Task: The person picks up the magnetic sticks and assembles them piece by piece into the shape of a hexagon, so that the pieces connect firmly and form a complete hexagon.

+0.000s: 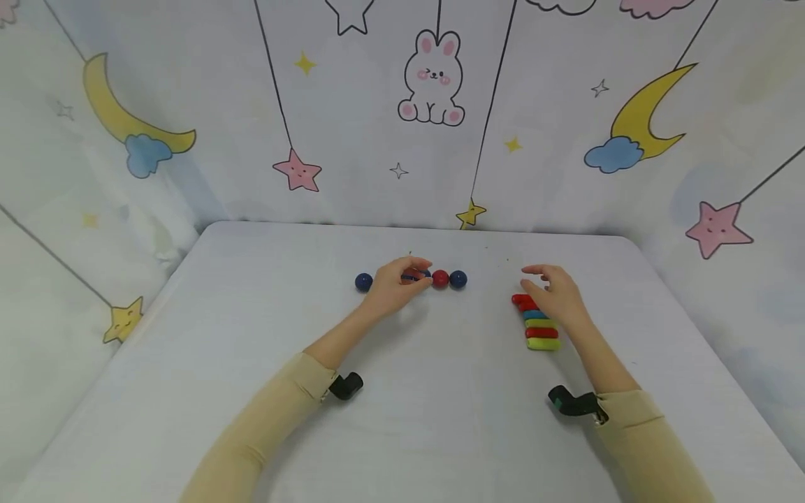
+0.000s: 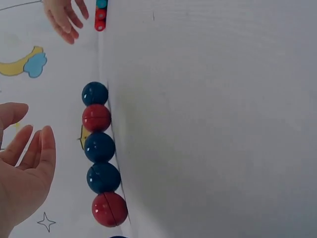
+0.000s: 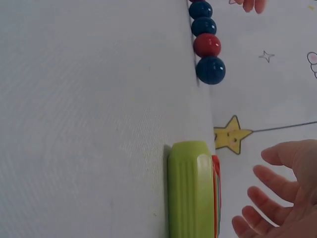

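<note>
My left hand point(image 1: 391, 288) hovers over a row of shiny balls, its fingers loosely bent and nothing between them. The row mixes red and dark blue; a blue ball point(image 1: 458, 279) ends it on the right, beside a red ball point(image 1: 440, 279). Part of the row is hidden behind the hand, but the left wrist view shows two blue balls side by side, then a red ball point(image 2: 109, 209). Above a row of coloured bars, my right hand point(image 1: 560, 295) holds nothing, fingers spread and slightly curved. Those bars are red, blue and lime; a lime bar point(image 1: 544, 344) lies nearest me.
Both rows stand on a white-covered table point(image 1: 440, 419), the bars to the right of the balls. A pale cloth backdrop point(image 1: 352, 98) with printed moons, stars and a bunny rises behind the far edge. Each wrist carries a small black camera point(image 1: 347, 385).
</note>
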`<move>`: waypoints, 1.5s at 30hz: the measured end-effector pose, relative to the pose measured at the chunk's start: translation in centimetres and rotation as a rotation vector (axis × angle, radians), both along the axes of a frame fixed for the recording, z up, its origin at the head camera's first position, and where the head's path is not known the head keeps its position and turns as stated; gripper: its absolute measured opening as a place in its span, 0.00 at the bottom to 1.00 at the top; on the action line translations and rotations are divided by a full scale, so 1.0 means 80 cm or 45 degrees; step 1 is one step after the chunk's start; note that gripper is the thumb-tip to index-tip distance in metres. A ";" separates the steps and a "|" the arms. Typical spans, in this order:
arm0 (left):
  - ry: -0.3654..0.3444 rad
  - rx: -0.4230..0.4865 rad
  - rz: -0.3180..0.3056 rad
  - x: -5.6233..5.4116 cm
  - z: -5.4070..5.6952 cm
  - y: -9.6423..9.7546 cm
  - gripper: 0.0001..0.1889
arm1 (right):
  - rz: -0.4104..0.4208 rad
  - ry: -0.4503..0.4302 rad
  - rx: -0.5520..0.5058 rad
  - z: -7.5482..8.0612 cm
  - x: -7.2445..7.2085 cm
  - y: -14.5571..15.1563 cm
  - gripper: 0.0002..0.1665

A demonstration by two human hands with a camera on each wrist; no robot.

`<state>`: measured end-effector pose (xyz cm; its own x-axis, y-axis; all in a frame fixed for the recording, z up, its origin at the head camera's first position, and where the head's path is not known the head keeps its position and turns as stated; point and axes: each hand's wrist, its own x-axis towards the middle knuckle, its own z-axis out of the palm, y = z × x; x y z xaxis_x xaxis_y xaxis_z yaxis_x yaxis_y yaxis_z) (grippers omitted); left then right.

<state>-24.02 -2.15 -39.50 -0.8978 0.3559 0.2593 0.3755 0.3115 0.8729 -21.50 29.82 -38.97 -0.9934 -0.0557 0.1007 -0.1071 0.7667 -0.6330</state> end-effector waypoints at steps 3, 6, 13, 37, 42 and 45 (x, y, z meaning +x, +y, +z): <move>0.002 -0.026 -0.057 -0.003 -0.003 0.015 0.17 | 0.000 -0.079 0.005 -0.002 0.001 0.006 0.24; -0.003 -0.045 -0.097 -0.008 -0.007 0.028 0.17 | -0.005 -0.165 0.006 -0.005 0.002 0.012 0.25; 0.011 -0.138 -0.124 -0.023 -0.015 0.056 0.19 | -0.030 -0.293 -0.035 -0.013 0.002 0.025 0.27; 0.190 -0.601 -0.153 -0.041 -0.021 0.094 0.21 | -0.038 -0.315 -0.038 -0.023 0.003 0.034 0.27; 0.237 -0.707 -0.173 -0.041 -0.022 0.094 0.19 | -0.032 -0.306 -0.039 -0.023 0.003 0.034 0.27; 0.244 -0.736 -0.190 -0.039 -0.020 0.094 0.19 | -0.025 -0.303 -0.041 -0.023 0.002 0.034 0.27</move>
<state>-27.15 5.38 -41.10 -0.7842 0.6049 0.1385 0.5846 0.6452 0.4919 -21.30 32.52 -40.81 -0.9902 -0.0364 -0.1348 0.0628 0.7463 -0.6627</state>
